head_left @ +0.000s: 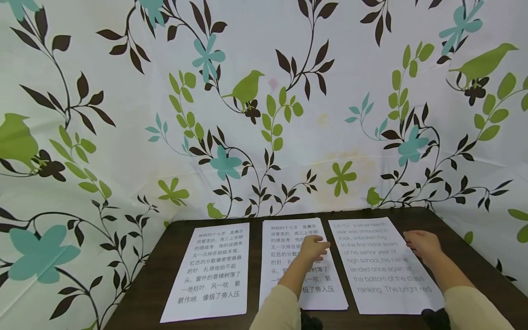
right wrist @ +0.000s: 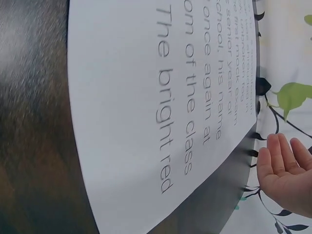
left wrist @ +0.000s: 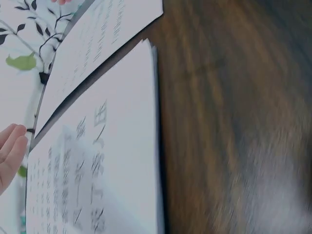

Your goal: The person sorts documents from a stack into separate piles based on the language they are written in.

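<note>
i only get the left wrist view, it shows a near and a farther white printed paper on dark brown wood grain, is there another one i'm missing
Observer: Yes, the head view shows another white rectangular paper sheet with dark Chinese print, the leftmost on the dark brown wood-grain table.
Operator: ok and the farther white printed paper is too smeared for me, what script is that
Observer: English; in the right wrist view its last line ends "The bright red".
Operator: is the person's bare right hand holding anything
Observer: No, the right wrist view shows its palm with nothing in it.
</note>
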### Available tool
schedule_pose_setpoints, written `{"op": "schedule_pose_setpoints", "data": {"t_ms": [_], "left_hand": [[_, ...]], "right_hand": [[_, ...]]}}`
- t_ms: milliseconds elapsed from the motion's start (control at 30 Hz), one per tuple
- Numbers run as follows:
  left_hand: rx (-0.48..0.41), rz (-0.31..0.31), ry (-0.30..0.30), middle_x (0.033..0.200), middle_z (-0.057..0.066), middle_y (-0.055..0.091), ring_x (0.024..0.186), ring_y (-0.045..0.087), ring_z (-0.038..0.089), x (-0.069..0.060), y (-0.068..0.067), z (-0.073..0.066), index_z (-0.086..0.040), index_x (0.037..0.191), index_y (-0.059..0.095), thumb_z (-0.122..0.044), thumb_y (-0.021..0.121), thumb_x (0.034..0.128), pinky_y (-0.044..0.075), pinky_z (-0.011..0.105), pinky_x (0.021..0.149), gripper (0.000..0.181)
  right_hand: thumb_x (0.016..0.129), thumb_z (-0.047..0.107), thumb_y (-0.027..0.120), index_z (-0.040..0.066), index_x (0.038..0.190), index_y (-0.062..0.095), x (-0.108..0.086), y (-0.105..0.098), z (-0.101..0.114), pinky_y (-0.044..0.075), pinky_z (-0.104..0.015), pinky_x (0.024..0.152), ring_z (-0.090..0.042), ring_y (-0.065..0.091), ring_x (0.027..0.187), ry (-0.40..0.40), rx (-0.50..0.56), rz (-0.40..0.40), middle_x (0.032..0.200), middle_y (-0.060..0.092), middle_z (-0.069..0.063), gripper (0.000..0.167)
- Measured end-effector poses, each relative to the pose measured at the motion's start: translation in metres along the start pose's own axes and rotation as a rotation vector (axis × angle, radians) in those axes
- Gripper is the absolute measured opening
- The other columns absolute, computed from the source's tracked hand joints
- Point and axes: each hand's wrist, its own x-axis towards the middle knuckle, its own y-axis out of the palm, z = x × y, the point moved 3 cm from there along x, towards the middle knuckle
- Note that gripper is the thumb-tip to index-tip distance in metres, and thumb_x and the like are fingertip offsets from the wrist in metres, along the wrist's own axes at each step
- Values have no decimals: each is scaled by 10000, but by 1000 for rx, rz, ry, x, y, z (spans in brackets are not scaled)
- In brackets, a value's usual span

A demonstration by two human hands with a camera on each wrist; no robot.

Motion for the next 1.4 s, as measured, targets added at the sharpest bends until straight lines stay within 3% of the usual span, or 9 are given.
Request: {"op": "schedule_pose_setpoints", "data": {"t_ms": [300, 533, 700, 900, 1133, 1400], "left_hand": [[3, -26, 4, 907, 104, 579, 775, 590, 206, -1, -40, -2, 71, 1126, 489, -135, 588, 797, 482, 334, 690, 400], [29, -92, 16, 922, 113, 574, 786, 587, 204, -1, -71, 1, 77, 1127, 484, -151, 587, 798, 483, 320, 690, 413], [23, -138, 22, 961, 152, 567, 797, 588, 228, -2, -89, 7, 95, 1119, 482, -134, 584, 795, 485, 325, 684, 410], [31, -184, 23, 967, 181, 558, 802, 588, 251, -5, -106, 17, 108, 1104, 481, -111, 571, 796, 486, 329, 679, 389], [17, -214, 6, 973, 189, 557, 830, 579, 269, -9, -122, 27, 120, 1119, 467, -113, 561, 804, 479, 344, 703, 402], [-1, -238, 29, 989, 239, 535, 837, 568, 317, -11, -134, 37, 161, 1102, 450, -75, 553, 794, 480, 368, 687, 401]], "right_hand": [[831, 519, 403, -56, 1263, 336, 3, 20, 14, 384, -489, 770, -401, 411, 1047, -4, -4, 39, 1213, 380, -263, 722], [821, 522, 424, -64, 1231, 372, 3, 40, 35, 418, -456, 739, -374, 468, 1001, -103, 4, 103, 1182, 424, -260, 717], [823, 443, 490, -99, 1207, 382, -26, 51, 67, 446, -357, 589, -339, 510, 950, -132, 58, 202, 1145, 461, -262, 673], [854, 313, 495, -113, 1188, 399, -60, 70, 100, 435, -434, 666, -278, 553, 865, -88, 82, 248, 1078, 517, -231, 551], [860, 261, 457, -140, 1176, 382, -97, 92, 131, 393, -468, 790, -361, 502, 953, -92, 83, 262, 1116, 464, -286, 516], [866, 208, 450, -149, 1159, 391, -107, 110, 141, 411, -446, 784, -365, 507, 947, -90, 93, 297, 1092, 477, -289, 465]]}}
